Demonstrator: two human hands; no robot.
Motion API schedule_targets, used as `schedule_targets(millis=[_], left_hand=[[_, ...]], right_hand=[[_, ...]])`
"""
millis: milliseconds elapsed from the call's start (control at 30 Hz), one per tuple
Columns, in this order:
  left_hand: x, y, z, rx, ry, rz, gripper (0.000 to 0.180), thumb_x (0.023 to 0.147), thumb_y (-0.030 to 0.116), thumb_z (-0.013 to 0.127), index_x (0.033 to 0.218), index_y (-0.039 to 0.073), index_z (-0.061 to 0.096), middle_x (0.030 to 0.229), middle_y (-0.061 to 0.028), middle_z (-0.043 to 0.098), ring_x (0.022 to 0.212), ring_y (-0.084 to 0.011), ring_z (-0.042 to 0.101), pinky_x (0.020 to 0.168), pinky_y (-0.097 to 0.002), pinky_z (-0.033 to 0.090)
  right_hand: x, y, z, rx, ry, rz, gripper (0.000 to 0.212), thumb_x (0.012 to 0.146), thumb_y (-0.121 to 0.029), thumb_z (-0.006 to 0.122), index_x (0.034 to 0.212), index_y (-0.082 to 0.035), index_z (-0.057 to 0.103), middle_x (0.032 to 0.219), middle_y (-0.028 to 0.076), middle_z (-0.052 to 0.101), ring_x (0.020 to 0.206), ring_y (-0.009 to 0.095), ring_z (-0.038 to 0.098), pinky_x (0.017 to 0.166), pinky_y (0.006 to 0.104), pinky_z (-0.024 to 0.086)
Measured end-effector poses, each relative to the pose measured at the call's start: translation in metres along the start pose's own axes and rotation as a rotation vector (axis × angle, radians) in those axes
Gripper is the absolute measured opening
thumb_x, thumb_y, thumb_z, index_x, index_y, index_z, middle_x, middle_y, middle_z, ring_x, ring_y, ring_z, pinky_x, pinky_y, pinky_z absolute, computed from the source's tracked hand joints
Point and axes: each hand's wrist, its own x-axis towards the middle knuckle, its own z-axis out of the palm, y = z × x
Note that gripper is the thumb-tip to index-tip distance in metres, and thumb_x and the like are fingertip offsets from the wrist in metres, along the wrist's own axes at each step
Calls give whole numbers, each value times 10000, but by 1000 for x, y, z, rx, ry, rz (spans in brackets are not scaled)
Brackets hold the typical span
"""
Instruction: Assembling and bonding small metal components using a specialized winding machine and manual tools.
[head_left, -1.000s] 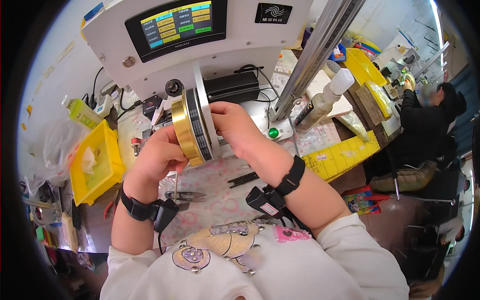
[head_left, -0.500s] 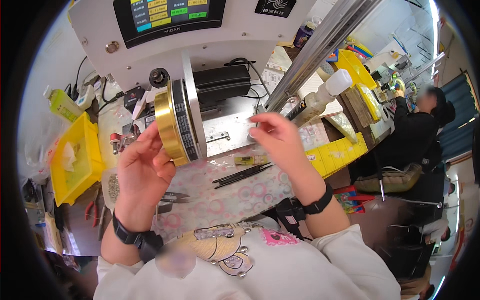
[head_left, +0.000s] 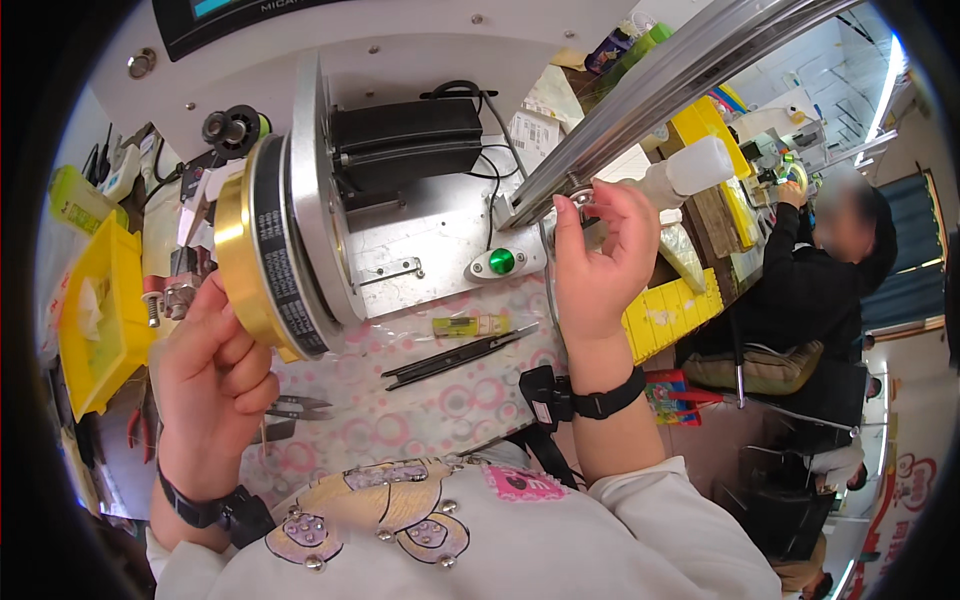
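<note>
The gold-rimmed wheel (head_left: pixel 236 268), with a black printed band, stands mounted on the machine's metal plate (head_left: pixel 322 190). Against its front lower edge is my left hand (head_left: pixel 215 385), fingers curled in; what they may pinch is hidden behind the hand. To the right, my right hand (head_left: pixel 608 262) is raised beside the foot of a slanted metal post (head_left: pixel 620 110). Its thumb and bent fingers close around a small shiny part that I cannot make out. A lit green button (head_left: pixel 501 262) sits on the base left of this hand.
Black tweezers (head_left: pixel 460 357) and a small yellow-labelled item (head_left: pixel 470 326) lie on the patterned tablecloth, with scissors (head_left: pixel 300 407) near my left wrist. A yellow bin (head_left: pixel 105 320) stands left. A white-capped bottle (head_left: pixel 695 168) is beyond my right hand. Another person (head_left: pixel 830 260) sits at right.
My right hand has moved from above the base to the post, uncovering the green button. My left fingers, spread before, are now curled lower on the wheel. The view has shifted.
</note>
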Motion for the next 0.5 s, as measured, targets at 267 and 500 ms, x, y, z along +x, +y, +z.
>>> schedule_targets(millis=[267,500], left_hand=[[-8,6,-19,419,-37,171,213,947,199,451,1084,41,494,549,84,248,397,-11,199,367,-178,155],[-10,11,-36,537,-95,270,164,949,200,491,878,53,468,513,87,268,374,-4,180,350,-185,128]], right_hand=[[-2,-1,5,40,40,53,387,650,-19,784,986,-37,594,947,92,578,764,202,555,703,304,471],[3,-2,6,140,-26,-29,331,740,83,704,1017,11,537,1035,77,501,840,135,528,750,250,461]])
